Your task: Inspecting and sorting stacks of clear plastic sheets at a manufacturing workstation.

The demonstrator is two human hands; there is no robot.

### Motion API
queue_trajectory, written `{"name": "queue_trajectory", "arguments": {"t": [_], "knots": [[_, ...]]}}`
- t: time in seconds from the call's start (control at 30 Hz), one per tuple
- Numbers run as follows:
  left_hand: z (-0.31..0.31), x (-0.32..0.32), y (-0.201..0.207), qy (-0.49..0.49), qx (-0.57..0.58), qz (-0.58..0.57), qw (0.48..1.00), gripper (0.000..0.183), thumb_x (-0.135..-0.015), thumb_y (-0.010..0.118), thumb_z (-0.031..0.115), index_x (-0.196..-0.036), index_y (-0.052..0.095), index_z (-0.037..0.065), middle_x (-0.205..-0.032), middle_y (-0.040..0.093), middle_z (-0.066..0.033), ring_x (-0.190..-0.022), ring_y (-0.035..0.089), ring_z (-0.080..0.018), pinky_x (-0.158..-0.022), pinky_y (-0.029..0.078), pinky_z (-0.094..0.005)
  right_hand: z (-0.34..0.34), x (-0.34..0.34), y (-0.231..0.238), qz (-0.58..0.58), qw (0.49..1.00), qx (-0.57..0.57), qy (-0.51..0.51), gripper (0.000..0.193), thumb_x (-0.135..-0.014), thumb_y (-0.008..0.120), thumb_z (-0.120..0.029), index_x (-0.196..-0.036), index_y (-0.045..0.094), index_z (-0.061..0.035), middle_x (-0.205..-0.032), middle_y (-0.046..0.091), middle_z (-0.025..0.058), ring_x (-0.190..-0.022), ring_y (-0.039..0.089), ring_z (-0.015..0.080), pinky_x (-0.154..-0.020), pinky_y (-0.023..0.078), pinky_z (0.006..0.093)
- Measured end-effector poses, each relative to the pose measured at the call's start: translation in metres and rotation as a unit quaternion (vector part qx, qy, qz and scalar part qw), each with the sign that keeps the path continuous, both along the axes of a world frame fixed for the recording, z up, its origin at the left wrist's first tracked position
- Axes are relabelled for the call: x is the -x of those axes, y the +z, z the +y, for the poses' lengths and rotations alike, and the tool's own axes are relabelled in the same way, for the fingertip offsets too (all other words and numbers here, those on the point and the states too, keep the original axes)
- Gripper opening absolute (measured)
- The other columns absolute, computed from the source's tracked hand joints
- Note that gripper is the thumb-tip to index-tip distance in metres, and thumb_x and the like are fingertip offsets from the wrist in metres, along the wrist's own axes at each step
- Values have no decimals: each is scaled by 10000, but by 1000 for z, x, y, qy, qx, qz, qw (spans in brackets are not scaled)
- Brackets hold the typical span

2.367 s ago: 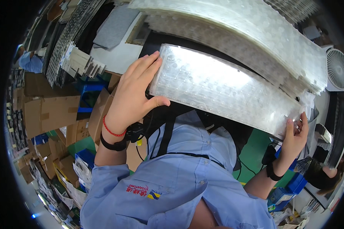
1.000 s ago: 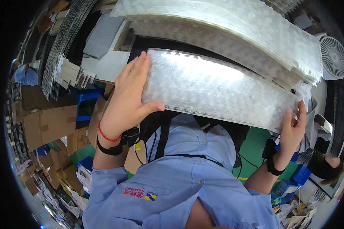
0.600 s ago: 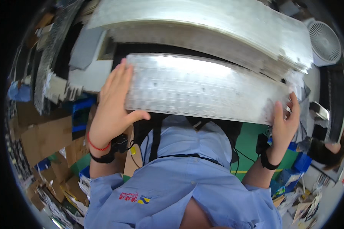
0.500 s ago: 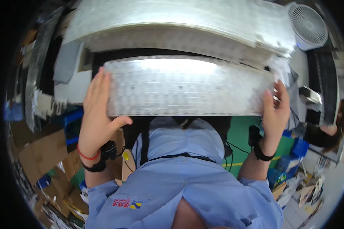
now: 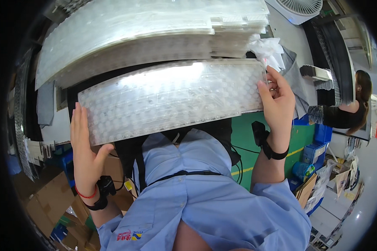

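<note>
**Translucent plastic panel, held lengthwise between two hands**

Stack of translucent plastic sheets [image 5: 155,29]: the largest item; piled beyond the panel's far long edge, its near side bowed in the view.

Translucent plastic panel [image 5: 167,100]: oblong, marked with rounded dimples; located in front of the waist, on the body side of the stack. The long axis is run from left to right on a slant, the left end set nearer the body and the right end farther off. Whether any weight is borne by a surface beneath cannot be told.

Left hand [image 5: 87,157]: fingers extended flat along the left short edge, thumb spread wide near the close corner; nothing is clasped.

Right hand [image 5: 280,100]: the right end is gripped, thumb on the face, fingers curled at the edge. Neither hand is nearer the panel; each is placed at its own end.

Crumpled white wrap [image 5: 270,51]: found just beyond the right hand's fingertips.
</note>
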State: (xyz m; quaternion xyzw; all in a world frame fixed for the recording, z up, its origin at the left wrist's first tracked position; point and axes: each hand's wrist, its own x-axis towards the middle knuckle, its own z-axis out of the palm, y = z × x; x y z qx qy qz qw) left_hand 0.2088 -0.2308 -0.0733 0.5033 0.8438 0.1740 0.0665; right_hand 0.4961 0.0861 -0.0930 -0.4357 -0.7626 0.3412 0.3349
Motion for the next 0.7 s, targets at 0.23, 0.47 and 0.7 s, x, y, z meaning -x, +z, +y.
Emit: {"name": "queue_trajectory", "arguments": {"t": [0.23,0.47,0.7], "knots": [[3,-6,-2,37,-22,-18,999,902,-724,750,200,-1490,298,50,-1565,238,-206,-1425,266,-384,-1153,228,-457,4,-8,11,-39,998,39,41,481,-799,741,-109,-1254,604,-33,-984,605,46,-752,501,91,-639,436,219],[4,1,1,21,-22,-16,999,872,-715,744,186,-1473,337,44,-1556,280,-183,-1410,307,-360,-1146,250,-445,20,-6,27,-186,920,-173,298,1046,-546,886,-332,-1444,410,-86,-1349,466,141,-1241,429,353,-1022,350,434],[3,5,2,14,-16,-1,1000,894,-742,736,362,-1472,341,33,-1541,310,-185,-1404,318,-354,-1144,254,-439,18,2,45,-309,882,-122,334,1154,-440,904,-279,-1457,384,-117,-1421,395,179,-1326,350,391,-1072,297,484]]}}
